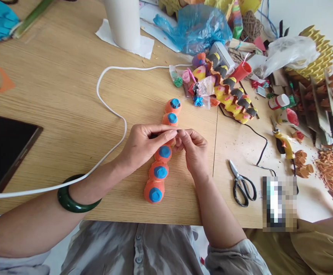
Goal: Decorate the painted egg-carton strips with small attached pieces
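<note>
A row of orange painted egg-carton cups point(145, 190) with blue round patches lies lengthwise on the table beneath my hands. Over its middle, my left hand point(143, 147) is closed, thumb against fingers. Something black point(154, 135) shows in part inside its grip; its kind is hidden. My right hand point(195, 151) pinches a tiny dark piece point(178, 131) between thumb and forefinger, right at the left thumb's tip. Both hands meet there and cover part of the row. The farthest cup carries dark marks on its blue patch point(175, 103).
Black-handled scissors point(241, 185) lie right of my right forearm. A white cable point(109, 109) curves across the table and over my left wrist. A phone point(7, 143) lies at left. Painted carton strips point(232, 95), bags and craft scraps crowd the right back. Another person's sleeve point(321, 238) is at lower right.
</note>
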{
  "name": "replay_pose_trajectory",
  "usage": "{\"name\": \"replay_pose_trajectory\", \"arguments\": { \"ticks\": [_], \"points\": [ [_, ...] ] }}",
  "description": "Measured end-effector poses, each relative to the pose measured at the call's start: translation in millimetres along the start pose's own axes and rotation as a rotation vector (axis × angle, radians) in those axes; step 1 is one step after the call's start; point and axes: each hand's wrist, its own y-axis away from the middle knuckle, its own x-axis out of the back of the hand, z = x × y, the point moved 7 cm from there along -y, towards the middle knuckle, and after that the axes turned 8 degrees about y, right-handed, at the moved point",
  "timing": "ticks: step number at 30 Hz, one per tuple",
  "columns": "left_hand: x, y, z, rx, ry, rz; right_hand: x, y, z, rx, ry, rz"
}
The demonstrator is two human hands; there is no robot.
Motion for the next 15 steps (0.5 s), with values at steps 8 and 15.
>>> {"name": "replay_pose_trajectory", "arguments": {
  "ticks": [8, 15],
  "points": [
    [-2.6, 2, 2, -0.023, -0.096, -0.049, 2, 7, -14, 0.163, 0.252, 0.066],
    [-1.7, 2, 2, -0.019, -0.058, -0.036, 2, 5, -13, 0.169, 0.255, 0.037]
  ]
}}
